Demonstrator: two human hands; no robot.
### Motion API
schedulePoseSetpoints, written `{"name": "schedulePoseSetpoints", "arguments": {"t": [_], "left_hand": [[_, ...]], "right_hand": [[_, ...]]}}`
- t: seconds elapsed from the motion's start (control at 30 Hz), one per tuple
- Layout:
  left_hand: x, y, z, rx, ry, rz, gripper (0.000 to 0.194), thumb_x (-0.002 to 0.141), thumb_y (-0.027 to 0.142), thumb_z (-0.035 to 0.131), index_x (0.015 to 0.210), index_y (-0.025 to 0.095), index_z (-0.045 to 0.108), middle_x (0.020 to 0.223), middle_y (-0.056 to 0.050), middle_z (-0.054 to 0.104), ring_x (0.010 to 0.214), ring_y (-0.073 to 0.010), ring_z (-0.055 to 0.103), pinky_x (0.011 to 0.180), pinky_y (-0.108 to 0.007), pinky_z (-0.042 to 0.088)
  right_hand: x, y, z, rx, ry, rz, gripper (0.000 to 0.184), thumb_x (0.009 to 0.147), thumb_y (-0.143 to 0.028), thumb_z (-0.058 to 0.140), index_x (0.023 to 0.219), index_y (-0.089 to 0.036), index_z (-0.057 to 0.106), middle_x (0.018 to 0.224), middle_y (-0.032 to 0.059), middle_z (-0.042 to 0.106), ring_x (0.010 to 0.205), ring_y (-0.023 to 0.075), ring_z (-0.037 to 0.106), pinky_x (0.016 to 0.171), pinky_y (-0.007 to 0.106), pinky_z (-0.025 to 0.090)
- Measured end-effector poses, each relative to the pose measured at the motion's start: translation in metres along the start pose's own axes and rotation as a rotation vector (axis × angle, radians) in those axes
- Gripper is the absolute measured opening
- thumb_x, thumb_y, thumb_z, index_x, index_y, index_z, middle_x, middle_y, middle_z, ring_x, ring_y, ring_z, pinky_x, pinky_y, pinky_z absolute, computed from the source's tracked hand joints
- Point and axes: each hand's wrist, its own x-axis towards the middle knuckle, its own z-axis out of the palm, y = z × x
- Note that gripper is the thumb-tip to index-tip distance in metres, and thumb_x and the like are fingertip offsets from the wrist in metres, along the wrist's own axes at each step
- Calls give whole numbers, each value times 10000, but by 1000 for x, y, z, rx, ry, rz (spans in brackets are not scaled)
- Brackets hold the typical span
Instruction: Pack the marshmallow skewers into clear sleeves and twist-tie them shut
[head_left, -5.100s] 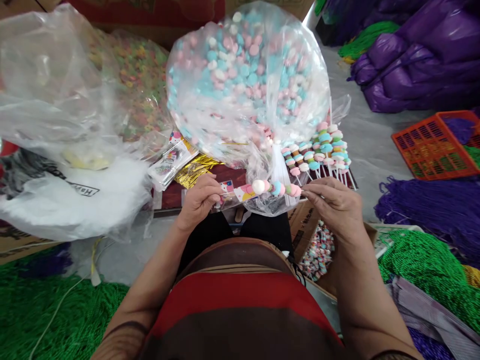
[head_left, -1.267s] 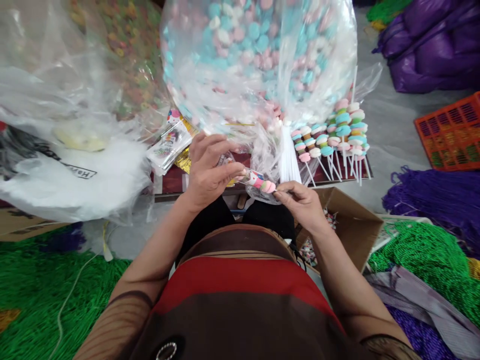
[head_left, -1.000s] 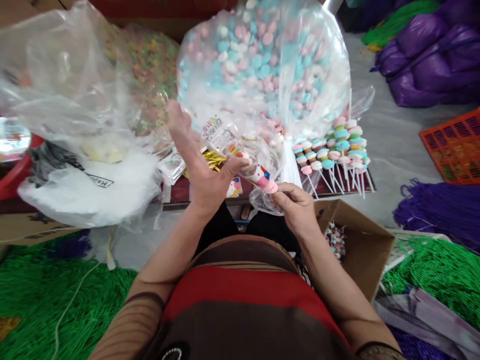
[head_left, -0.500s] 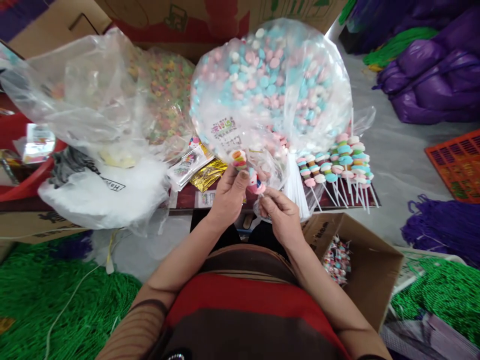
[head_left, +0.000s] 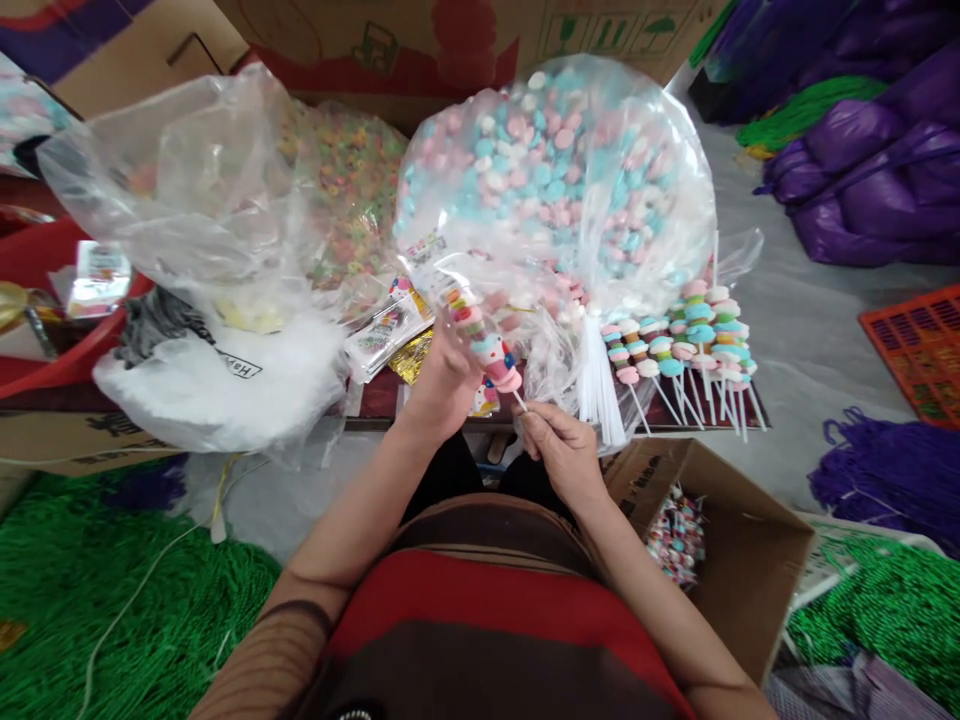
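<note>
A candy skewer (head_left: 495, 360) in a clear printed wrapper tilts in front of me, colourful pieces at its upper end and a pink one near the stick. Between the thumb and fingers of my right hand (head_left: 561, 442) is its white stick. My left hand (head_left: 444, 382) is against or just beside the wrapper's left side; its fingers are blurred and partly hidden. Below the candy lies a small printed packet (head_left: 484, 398). To the right, several unwrapped candy skewers (head_left: 697, 330) rest with their sticks over the table edge, near a bundle of white sticks (head_left: 598, 385).
A big bag of pastel candies (head_left: 540, 170) fills the table's back, beside a bag of ring-shaped candies (head_left: 352, 190). Silver printed wrappers (head_left: 382, 338) lie left of my hands. Below right, an open carton (head_left: 739, 560) holds wrapped candies. A red basin (head_left: 67, 350) stands far left.
My left hand has moved a little left and down from the candy, its thumb no longer across it. My right hand still pinches the stick, slightly lower. More of the wrapped skewer shows.
</note>
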Motion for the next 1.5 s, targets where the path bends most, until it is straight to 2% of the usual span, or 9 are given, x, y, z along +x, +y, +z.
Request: {"name": "schedulePoseSetpoints", "arguments": {"t": [0.2,0.4,0.57,0.7,0.9,1.1,1.23,1.4,1.5], "left_hand": [[1,-1,20,-167,188,-5,440,820,617,754,832,247,516,674,40,536,757,-155,663,707,-316,543],[-10,-15,41,-248,160,-137,529,753,620,812,763,231,453,622,71,462,676,-122,598,807,-352,564],[-5,-18,30,-188,115,-100,463,804,615,775,794,233,513,647,59,492,641,-119,571,697,-309,527],[-14,-26,16,27,-4,-156,444,881,659,663,1039,248,603,741,35,596,588,-115,531,580,-278,443],[-15,-32,-3,741,14,223,505,1009,607,459,694,216,520,662,-9,541,671,-153,487,673,-317,392],[-14,-35,-3,970,-58,473,491,1053,502,404,647,226,421,646,-7,491,661,-162,447,689,-332,373],[-20,-31,-6,796,-112,277,494,1011,574,482,674,214,500,671,-6,535,676,-152,491,722,-325,404],[-8,-20,-9,166,-11,-6,687,800,849,575,1121,244,622,980,-56,703,918,-206,681,776,-325,511],[3,-12,1,-59,-50,-104,712,700,804,737,1156,273,606,896,-16,689,891,-211,700,766,-334,532]], "right_hand": [[-1,0,5,-146,-35,-48,375,908,-581,661,909,-219,760,504,-69,445,442,88,371,435,251,316],[2,-7,5,-143,-102,-61,426,952,-644,570,908,-237,689,538,-62,488,466,103,418,481,262,383],[1,-7,0,-59,-108,1,371,907,-591,680,930,-222,711,622,-30,645,547,116,561,564,263,477],[0,-1,-1,45,-52,62,368,901,-583,690,864,-217,697,630,-12,693,531,120,578,514,250,443],[3,2,0,47,-10,69,370,897,-583,693,865,-215,684,619,-18,679,531,121,572,492,243,425],[6,-1,4,12,4,23,396,905,-591,681,776,-219,636,601,-23,658,528,117,554,535,258,443],[4,-2,5,12,-35,-14,381,921,-570,674,768,-223,636,601,-34,641,534,114,553,579,270,468],[1,-2,5,-15,-34,-14,343,927,-563,667,860,-227,684,609,-37,652,523,116,552,562,271,463],[-1,-2,7,10,-45,-28,307,935,-522,677,849,-227,685,609,-43,652,526,108,553,569,262,466]]}}
